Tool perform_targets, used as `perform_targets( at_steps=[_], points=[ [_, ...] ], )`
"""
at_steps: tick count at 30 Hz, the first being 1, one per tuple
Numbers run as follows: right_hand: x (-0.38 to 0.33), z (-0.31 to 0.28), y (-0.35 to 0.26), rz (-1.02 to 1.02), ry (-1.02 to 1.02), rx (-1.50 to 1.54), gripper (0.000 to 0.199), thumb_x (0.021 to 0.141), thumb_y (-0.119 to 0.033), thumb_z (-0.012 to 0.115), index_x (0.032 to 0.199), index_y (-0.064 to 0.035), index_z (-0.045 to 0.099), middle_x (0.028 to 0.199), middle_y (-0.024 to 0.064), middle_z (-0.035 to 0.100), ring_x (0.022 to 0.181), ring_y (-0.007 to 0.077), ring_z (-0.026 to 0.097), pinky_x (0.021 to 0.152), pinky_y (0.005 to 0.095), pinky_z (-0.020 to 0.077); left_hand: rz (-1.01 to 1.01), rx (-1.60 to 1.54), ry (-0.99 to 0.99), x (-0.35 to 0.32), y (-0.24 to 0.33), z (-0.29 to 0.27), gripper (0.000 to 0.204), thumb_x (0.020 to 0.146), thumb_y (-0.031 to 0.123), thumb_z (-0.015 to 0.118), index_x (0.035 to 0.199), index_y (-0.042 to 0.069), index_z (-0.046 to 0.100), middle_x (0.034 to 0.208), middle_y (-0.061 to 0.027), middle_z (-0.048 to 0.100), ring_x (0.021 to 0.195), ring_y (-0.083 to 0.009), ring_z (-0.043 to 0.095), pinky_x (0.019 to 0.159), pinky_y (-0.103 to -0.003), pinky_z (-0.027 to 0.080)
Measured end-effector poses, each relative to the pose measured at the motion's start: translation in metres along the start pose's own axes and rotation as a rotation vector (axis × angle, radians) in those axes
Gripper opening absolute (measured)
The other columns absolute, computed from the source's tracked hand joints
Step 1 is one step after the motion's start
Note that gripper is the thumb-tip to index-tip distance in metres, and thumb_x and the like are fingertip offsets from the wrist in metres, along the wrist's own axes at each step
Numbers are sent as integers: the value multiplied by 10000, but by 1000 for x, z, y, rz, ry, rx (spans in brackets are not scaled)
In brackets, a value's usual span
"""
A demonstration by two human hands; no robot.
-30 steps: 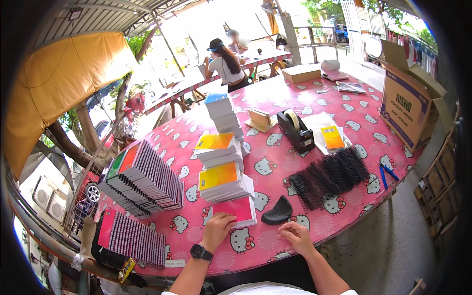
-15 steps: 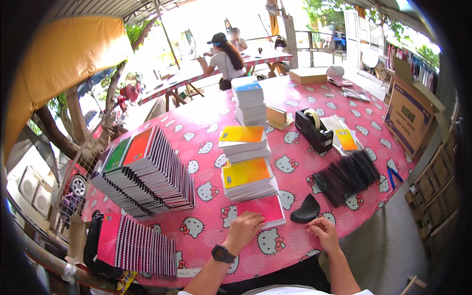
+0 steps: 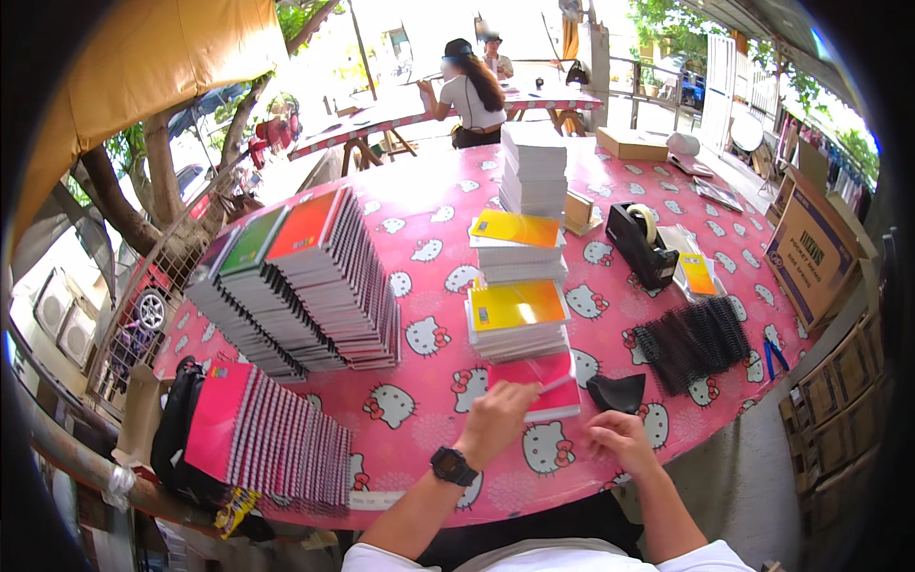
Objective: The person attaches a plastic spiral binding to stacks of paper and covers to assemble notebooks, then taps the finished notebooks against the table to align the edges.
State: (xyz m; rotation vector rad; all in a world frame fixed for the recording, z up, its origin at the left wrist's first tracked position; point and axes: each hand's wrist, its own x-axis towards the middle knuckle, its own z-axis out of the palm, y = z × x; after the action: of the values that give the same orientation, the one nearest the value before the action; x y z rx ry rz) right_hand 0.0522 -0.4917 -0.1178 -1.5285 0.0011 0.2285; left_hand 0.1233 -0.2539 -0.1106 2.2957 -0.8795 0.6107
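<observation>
Just ahead of the left hand (image 3: pixel 498 412) lies a pink notebook (image 3: pixel 536 381), flat on the pink patterned table (image 3: pixel 419 238), its long axis running across the person's front from left to right. The left fingers (image 3: pixel 515 393) curl over the notebook's near-left edge and seem to pinch a corner of its cover, though the exact grip is too small to make out. That hand is the nearer of the two to the notebook; its forearm, with a black wristwatch (image 3: pixel 452 466), comes up from the lower edge and angles toward the right.

The right hand (image 3: pixel 621 439) sits just off the notebook's near-right corner, fingers loosely bent and holding nothing, knuckles up, resting on or just above the cloth. Beyond its fingertips lies a dark folded piece (image 3: pixel 615 392), close by but apart from the hand.

Farther out from the left fingers, in a line, stand two yellow-topped stacks (image 3: pixel 518 319) of notebooks, the nearer one touching the pink one's far edge. Off to the right of the right fingers lies a bundle of black spiral bindings (image 3: pixel 694 341)
</observation>
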Motion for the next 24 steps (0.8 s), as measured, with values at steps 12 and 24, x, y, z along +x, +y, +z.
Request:
perform_targets(
  at_steps=[12, 24],
  points=[
    [12, 26, 0, -314, -58, 183, 262, 922, -107, 606, 1161, -2, 580, 963, 34, 645, 784, 94, 618, 652, 238, 506, -60, 118, 32, -52, 79, -28, 560, 756, 84, 713, 1271, 75, 495, 1384, -157, 445, 1290, -303, 403, 1076, -437, 313],
    [3, 66, 27, -375, 199, 22, 121, 886, -132, 635, 927, -19, 619, 831, 19, 630, 759, 76, 550, 653, 225, 443, -667, -907, 384, -97, 62, 32, 556, 814, -17, 674, 1295, 43, 402, 1154, -75, 525, 1099, -172, 508, 987, -306, 381]
  ],
)
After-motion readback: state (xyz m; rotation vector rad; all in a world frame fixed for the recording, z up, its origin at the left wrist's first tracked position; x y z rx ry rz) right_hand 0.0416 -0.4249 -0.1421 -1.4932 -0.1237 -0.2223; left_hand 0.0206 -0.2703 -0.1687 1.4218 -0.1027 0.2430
